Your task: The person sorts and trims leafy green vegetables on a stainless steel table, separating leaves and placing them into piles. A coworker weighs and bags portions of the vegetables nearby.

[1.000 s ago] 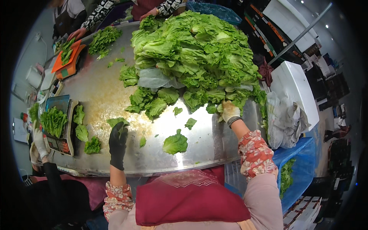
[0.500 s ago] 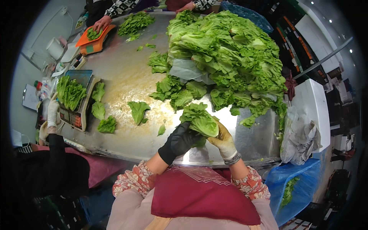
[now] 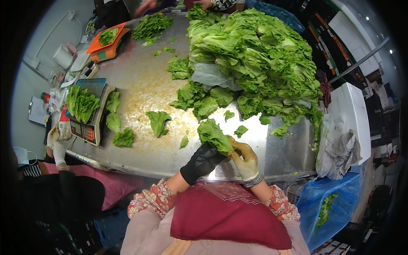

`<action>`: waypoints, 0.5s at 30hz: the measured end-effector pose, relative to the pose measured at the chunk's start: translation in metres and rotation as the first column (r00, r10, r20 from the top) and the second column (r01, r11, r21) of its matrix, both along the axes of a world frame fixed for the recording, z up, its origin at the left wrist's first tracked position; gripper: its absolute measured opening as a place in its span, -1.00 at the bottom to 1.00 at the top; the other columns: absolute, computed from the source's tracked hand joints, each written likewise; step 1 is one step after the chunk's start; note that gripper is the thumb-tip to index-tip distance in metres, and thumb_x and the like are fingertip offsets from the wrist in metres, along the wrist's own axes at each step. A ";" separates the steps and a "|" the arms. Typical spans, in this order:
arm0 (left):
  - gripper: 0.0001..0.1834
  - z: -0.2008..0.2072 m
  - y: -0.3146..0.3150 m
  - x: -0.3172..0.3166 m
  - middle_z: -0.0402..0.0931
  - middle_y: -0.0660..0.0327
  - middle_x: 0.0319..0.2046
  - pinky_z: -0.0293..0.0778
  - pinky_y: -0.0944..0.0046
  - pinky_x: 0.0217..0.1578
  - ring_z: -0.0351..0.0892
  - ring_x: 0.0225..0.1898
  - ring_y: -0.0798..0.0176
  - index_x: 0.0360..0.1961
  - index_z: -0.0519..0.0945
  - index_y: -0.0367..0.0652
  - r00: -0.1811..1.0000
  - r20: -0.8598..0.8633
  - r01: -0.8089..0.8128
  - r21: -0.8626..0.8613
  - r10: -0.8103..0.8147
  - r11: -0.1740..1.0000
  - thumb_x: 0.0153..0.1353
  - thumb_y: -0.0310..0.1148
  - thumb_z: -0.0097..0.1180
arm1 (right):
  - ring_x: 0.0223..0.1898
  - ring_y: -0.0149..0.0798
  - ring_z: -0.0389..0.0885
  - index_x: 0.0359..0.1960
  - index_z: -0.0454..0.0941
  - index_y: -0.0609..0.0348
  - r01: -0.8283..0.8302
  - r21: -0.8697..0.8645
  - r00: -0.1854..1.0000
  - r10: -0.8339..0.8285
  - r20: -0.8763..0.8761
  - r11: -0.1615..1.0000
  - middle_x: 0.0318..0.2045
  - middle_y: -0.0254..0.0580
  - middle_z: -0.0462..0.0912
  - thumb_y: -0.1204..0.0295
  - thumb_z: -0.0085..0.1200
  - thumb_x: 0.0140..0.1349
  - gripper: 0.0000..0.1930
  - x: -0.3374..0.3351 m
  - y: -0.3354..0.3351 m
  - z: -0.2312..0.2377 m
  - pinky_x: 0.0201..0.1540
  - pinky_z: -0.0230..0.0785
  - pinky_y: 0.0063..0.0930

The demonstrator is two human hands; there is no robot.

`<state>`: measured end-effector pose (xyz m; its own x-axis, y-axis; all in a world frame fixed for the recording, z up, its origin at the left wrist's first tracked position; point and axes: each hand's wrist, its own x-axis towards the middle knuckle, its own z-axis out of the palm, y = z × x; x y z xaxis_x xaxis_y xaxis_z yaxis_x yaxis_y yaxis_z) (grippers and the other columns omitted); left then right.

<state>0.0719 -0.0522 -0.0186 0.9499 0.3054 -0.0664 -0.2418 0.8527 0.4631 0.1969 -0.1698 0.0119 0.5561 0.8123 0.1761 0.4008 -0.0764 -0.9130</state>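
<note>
A small head of green lettuce (image 3: 213, 134) is held between my hands, above the near edge of the metal table. My left hand (image 3: 205, 160), in a black glove, is wrapped round its lower part. The right hand (image 3: 245, 159), in a stained whitish glove, pinches the right end of the lettuce between thumb and fingers. Just beyond lie two small torn leaf pieces (image 3: 241, 131). A loose lettuce leaf (image 3: 157, 122) rests to the left of my hands. The large lettuce heap (image 3: 259, 63) rises at the far right.
At left a scale (image 3: 90, 131) bears a blue tray of lettuce, with a co-worker's gloved hands (image 3: 57, 144) beside it. An orange scale (image 3: 106, 50) stands farther back. Lower right hangs a blue plastic bag (image 3: 304, 199) with leaves inside. Another person's hands show at the far edge.
The lettuce in my hands has turned and tipped, and my right hand has shifted its grip. Two leaf pieces now lie beyond it. A co-worker's hand has left the orange scale.
</note>
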 end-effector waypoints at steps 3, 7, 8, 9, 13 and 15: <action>-0.48 0.004 0.006 -0.001 0.18 0.15 0.16 0.20 0.14 0.18 0.21 0.18 0.17 0.21 0.14 -0.13 0.999 0.050 0.023 -0.269 -0.010 0.963 0.21 -0.54 -0.11 | -0.36 -0.39 0.50 -0.13 0.50 0.22 -0.010 0.045 0.998 0.007 0.064 0.999 -0.24 -0.14 0.54 0.66 0.10 0.00 -0.67 -0.011 0.004 0.030 -0.34 0.39 -0.60; -0.46 0.006 0.008 -0.003 0.19 0.15 0.16 0.23 0.16 0.16 0.21 0.18 0.19 0.20 0.15 -0.14 1.000 0.025 -0.009 -0.278 0.017 0.960 0.18 -0.60 -0.08 | -0.37 -0.38 0.51 -0.12 0.50 0.21 0.003 0.107 0.988 -0.020 0.156 0.994 -0.27 -0.14 0.54 0.64 0.11 0.00 -0.67 -0.011 0.004 0.027 -0.34 0.39 -0.57; -0.49 0.006 0.009 -0.005 0.23 0.15 0.13 0.25 0.15 0.15 0.25 0.15 0.18 0.19 0.17 -0.14 0.999 -0.031 -0.014 -0.068 0.012 0.998 0.19 -0.56 -0.08 | -0.34 -0.36 0.53 -0.09 0.49 0.18 -0.005 0.054 0.983 -0.005 0.184 0.999 -0.26 -0.13 0.55 0.63 0.11 0.00 -0.63 -0.009 0.002 0.029 -0.31 0.41 -0.55; -0.51 0.006 0.010 -0.009 0.27 0.15 0.11 0.27 0.14 0.13 0.29 0.12 0.17 0.18 0.19 -0.14 0.996 -0.085 -0.005 0.145 0.018 0.989 0.20 -0.51 -0.08 | -0.30 -0.34 0.55 -0.05 0.49 0.15 -0.011 0.001 0.977 0.011 0.211 1.000 -0.25 -0.12 0.55 0.62 0.12 0.00 -0.60 -0.008 0.000 0.030 -0.28 0.42 -0.53; -0.60 -0.001 0.007 -0.008 0.37 0.18 0.02 0.35 0.14 0.05 0.39 0.05 0.18 0.11 0.28 -0.13 0.986 -0.167 0.041 0.295 0.009 0.955 0.22 -0.47 -0.09 | -0.37 -0.32 0.55 -0.13 0.46 0.25 0.106 -0.130 0.958 -0.137 -0.252 0.986 -0.28 -0.11 0.56 0.57 0.08 0.07 -0.71 -0.010 -0.002 0.021 -0.32 0.45 -0.51; -0.62 -0.001 0.000 -0.001 0.39 0.18 0.00 0.36 0.17 0.04 0.39 0.04 0.19 0.09 0.30 -0.13 0.993 -0.068 -0.096 -0.008 0.096 0.995 0.23 -0.46 -0.09 | -0.40 -0.30 0.55 -0.16 0.42 0.29 0.221 -0.065 0.709 -0.207 -0.674 0.973 -0.28 -0.09 0.55 0.54 0.06 0.11 -0.75 -0.009 -0.001 -0.003 -0.34 0.48 -0.49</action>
